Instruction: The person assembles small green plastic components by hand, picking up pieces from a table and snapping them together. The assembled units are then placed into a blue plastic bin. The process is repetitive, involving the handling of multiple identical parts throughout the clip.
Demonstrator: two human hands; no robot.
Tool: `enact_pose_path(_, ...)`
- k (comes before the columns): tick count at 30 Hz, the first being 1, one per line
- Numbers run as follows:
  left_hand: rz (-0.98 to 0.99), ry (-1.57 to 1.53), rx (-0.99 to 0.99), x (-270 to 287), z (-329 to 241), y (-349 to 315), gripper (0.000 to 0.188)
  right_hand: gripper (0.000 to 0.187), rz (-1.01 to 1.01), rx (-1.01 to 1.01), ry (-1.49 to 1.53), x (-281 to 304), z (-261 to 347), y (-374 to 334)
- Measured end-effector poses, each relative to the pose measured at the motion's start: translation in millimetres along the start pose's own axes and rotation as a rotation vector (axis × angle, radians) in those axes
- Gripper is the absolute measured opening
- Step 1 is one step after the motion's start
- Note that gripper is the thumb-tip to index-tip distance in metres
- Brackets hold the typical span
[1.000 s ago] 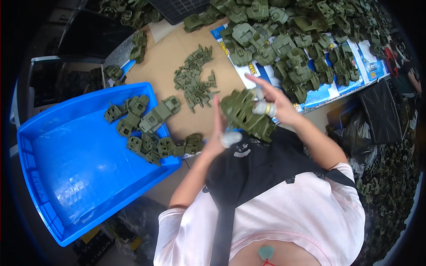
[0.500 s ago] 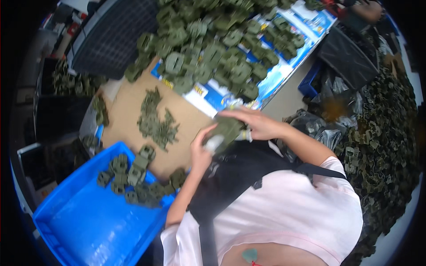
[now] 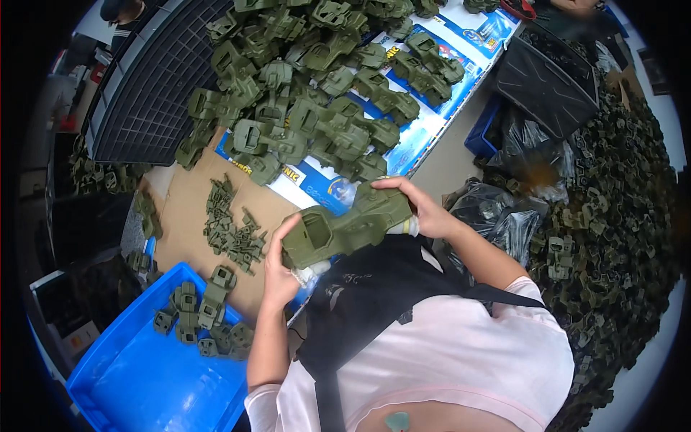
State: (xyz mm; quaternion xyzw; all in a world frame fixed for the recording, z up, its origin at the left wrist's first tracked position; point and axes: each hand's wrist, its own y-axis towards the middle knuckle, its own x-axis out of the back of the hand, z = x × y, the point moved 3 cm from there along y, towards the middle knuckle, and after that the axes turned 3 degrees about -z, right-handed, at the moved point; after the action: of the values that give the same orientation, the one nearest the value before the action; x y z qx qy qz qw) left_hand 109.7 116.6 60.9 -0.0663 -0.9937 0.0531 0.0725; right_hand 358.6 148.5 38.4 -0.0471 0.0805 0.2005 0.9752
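Note:
An olive-green plastic toy vehicle body [image 3: 349,225] is held level in front of my apron, one end in each hand. My left hand [image 3: 279,263] grips its left end near the square opening, with the thumb side along the edge. My right hand [image 3: 425,209] closes round its right end. White coverings show on some fingers of both hands. Just beyond lies a heap of similar green vehicle bodies [image 3: 335,126] on blue-and-white printed cardboard [image 3: 439,137]. Small dark-green plastic parts [image 3: 234,234] form a loose pile on the brown board [image 3: 180,223].
A blue bin [image 3: 151,381] stands at lower left, with several green vehicle bodies [image 3: 187,309] in its far end. A black grid panel [image 3: 162,90] leans at upper left. Black plastic bags [image 3: 497,216] and a large mound of green parts [image 3: 604,273] lie on the right.
The toy vehicle body was tilted and blurred between my hands; now it lies lengthwise across them. My hands have moved farther apart, and the whole view has shifted slightly.

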Motion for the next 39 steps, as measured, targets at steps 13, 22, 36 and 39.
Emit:
enact_pose_path(13, -0.098, 0.545, 0.114, -0.7, 86.5, 37.4, 0.068, 0.033, -1.043, 0.447, -0.223, 292.0, -24.2, 86.0)
enact_pose_path(22, -0.461, 1.403, 0.363, 96.6, 159.0, 58.5, 0.057, 0.065, -0.831, -0.02, -0.589, 503.1, -138.1, 163.1)
enact_pose_path(36, 0.485, 0.009, 0.252, -61.3, 148.2, -31.8, 0.031, 0.026, -0.042, -0.097, -0.722, 3.4, -36.6, 80.6)
enact_pose_path(39, 0.355, -0.051, 0.297, -17.2, 143.2, -71.1, 0.057, 0.047, 0.425, 0.131, -0.769, -100.4, -112.5, 78.6)
